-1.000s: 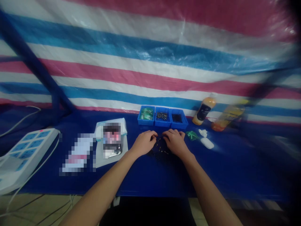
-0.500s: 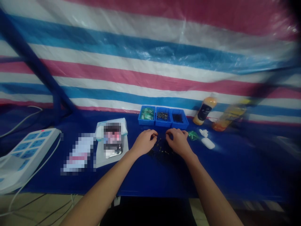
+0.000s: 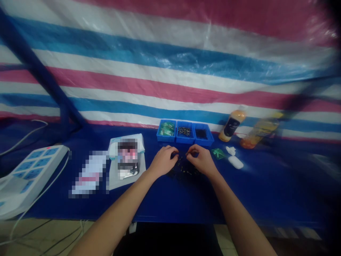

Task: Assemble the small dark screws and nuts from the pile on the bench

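Observation:
My left hand and my right hand sit close together above a scattered heap of small dark metal parts, perhaps screws or pins. Both hands have curled fingers, with the fingertips pointing at each other over the heap. The right fingertips are pinched together near the heap. Whether either hand holds a part is too small to tell. Just beyond the hands stand several blue plastic bins holding green items and dark small parts.
On the blue table are a green packet, a white oval object, two bottles at the back right, pixelated packages on a white sheet, and a white power strip at the left.
My right hand has shifted slightly up and toward the heap, and its fingertips have drawn together. My left hand has barely moved.

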`<action>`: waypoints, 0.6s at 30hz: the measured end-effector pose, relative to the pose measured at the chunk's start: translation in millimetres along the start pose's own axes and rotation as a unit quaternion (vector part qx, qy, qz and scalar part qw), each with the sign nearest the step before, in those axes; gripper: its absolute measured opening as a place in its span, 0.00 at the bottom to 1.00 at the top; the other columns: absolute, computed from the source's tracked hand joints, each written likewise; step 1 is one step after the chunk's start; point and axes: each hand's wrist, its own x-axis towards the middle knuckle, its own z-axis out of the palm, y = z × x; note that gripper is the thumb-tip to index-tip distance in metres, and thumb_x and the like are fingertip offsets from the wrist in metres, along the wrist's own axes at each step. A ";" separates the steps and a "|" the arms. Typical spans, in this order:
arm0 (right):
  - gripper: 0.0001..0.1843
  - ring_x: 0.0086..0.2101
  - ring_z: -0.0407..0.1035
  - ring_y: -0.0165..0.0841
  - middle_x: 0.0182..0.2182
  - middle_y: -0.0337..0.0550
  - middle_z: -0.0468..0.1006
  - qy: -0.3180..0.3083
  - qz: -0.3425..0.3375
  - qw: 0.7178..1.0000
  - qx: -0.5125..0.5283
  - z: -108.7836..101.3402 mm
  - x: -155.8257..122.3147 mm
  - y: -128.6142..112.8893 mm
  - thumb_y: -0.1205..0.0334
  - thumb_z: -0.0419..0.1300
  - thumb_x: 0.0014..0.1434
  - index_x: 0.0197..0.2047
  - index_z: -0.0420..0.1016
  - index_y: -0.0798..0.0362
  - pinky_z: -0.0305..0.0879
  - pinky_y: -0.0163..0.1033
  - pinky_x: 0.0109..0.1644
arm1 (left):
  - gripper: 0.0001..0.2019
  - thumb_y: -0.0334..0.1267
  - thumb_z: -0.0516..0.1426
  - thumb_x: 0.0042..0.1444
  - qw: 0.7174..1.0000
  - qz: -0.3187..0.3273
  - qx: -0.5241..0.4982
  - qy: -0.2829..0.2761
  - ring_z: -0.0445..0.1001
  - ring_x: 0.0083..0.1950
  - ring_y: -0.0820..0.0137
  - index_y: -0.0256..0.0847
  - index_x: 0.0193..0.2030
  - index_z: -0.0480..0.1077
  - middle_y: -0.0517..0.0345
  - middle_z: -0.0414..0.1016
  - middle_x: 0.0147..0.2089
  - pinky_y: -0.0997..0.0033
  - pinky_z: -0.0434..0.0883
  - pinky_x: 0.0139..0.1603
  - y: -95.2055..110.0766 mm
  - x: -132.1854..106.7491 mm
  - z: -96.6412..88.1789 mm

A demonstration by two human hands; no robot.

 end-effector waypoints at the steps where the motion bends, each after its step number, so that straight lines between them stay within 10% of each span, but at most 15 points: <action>1: 0.06 0.34 0.75 0.34 0.31 0.37 0.80 -0.001 0.002 1.000 0.021 0.1 0.4 0.8 0.61 0.60 0.52 0.35 0.73 0.50 0.64 0.39 0.45 | 0.07 0.36 0.56 0.60 1.000 0.008 -0.010 0.009 0.71 0.46 0.63 0.43 0.44 0.74 0.56 0.74 0.42 0.60 0.68 0.49 1.8 0.0 -0.6; 9: 0.11 0.40 0.75 0.34 0.37 0.43 0.80 -0.062 -0.001 0.983 0.173 -0.2 1.5 -7.0 0.55 0.59 0.59 0.39 0.74 0.53 0.67 0.37 0.45 | 0.09 0.40 0.58 0.61 0.992 0.087 -0.079 0.043 0.72 0.44 0.67 0.45 0.47 0.72 0.59 0.75 0.41 0.64 0.69 0.48 13.4 -0.7 -4.7; 18: 0.13 0.41 0.75 0.35 0.40 0.45 0.80 -0.067 -0.026 0.976 0.205 -0.1 1.1 -10.0 0.54 0.61 0.59 0.42 0.75 0.53 0.68 0.39 0.48 | 0.07 0.40 0.59 0.60 0.990 0.030 -0.127 0.057 0.74 0.40 0.69 0.44 0.43 0.76 0.60 0.78 0.38 0.68 0.70 0.44 14.7 1.2 -7.1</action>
